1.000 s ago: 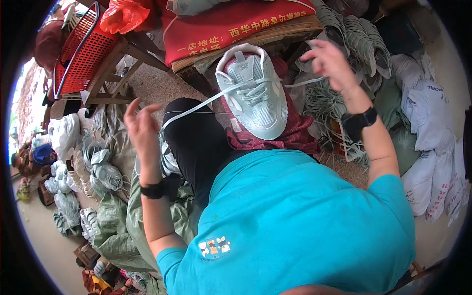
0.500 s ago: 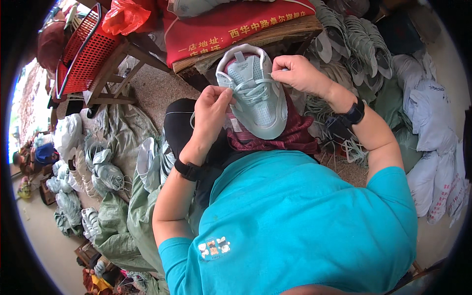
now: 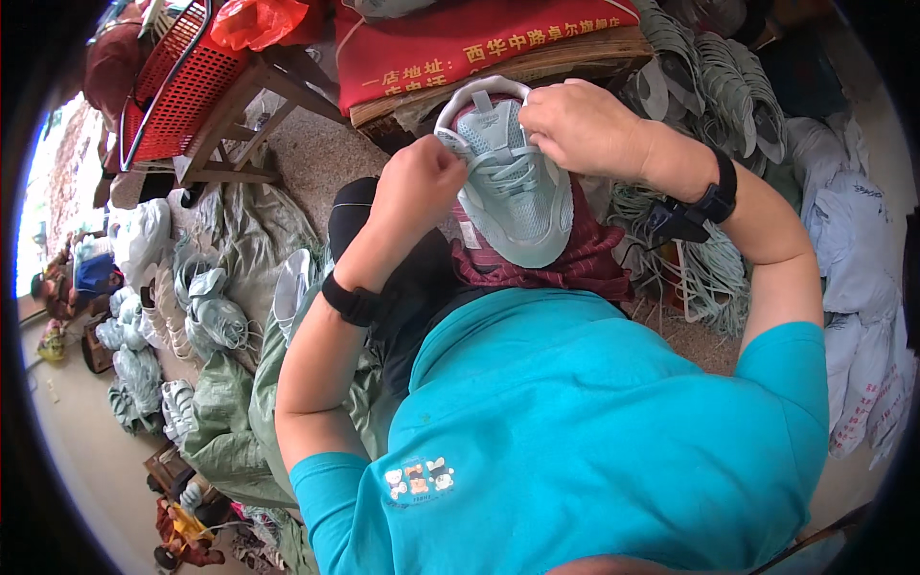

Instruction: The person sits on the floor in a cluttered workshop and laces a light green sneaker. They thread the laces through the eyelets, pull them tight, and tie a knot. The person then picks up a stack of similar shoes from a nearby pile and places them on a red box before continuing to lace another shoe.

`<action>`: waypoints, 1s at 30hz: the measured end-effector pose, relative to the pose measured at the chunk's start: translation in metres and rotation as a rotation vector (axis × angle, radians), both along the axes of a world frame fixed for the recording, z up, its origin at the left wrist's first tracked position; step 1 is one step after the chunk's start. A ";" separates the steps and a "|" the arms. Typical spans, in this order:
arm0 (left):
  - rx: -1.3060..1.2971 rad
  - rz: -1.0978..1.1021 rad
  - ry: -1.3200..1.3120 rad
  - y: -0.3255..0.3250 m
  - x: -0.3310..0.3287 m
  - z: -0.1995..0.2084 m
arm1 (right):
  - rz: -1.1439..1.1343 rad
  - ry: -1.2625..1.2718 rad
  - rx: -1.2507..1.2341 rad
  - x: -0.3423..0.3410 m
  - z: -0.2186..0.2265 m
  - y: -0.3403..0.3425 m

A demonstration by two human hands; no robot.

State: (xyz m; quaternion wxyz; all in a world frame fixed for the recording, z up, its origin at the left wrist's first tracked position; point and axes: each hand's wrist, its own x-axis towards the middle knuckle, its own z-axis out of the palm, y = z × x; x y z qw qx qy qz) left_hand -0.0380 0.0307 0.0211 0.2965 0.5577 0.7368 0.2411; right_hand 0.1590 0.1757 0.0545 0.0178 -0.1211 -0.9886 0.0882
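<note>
A pale mint-green sneaker (image 3: 522, 216) rests on maroon cloth (image 3: 596, 251) over my lap, toe toward me, its laces (image 3: 510, 178) crossing the front. My left hand (image 3: 419, 189) is closed at the left edge of the lacing, pinching a lace there; its fingertips are partly hidden. On the opposite side my right hand (image 3: 586, 126) has its fingers curled in at the upper right eyelets, with the lace end between them mostly covered by the hand. The shoe's tongue (image 3: 487, 123) stands up between both hands.
A wooden bench (image 3: 537, 59) with a red bag (image 3: 460, 48) stands just beyond the shoe. Far left is a red basket (image 3: 187, 91) on a wooden stool (image 3: 225, 153). Stacked shoe uppers (image 3: 738, 91) and lace bundles (image 3: 714, 273) lie right, with green sacks (image 3: 230, 422) left.
Both hands have come in over the shoe's upper eyelets; the right hand moved up against the collar and turned its back upward. The whole view has shifted slightly.
</note>
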 end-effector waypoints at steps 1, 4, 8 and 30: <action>0.066 -0.035 0.173 0.002 0.007 0.001 | 0.040 -0.052 0.036 0.000 0.002 0.001; 0.182 -0.157 0.623 0.004 0.025 0.011 | 0.136 -0.117 0.154 -0.001 0.014 0.004; 0.195 -0.303 0.812 0.004 0.028 0.021 | 0.214 0.065 0.157 -0.003 0.020 0.005; 0.285 -0.431 0.102 0.020 -0.024 0.010 | 0.303 0.076 -0.149 0.005 0.001 0.037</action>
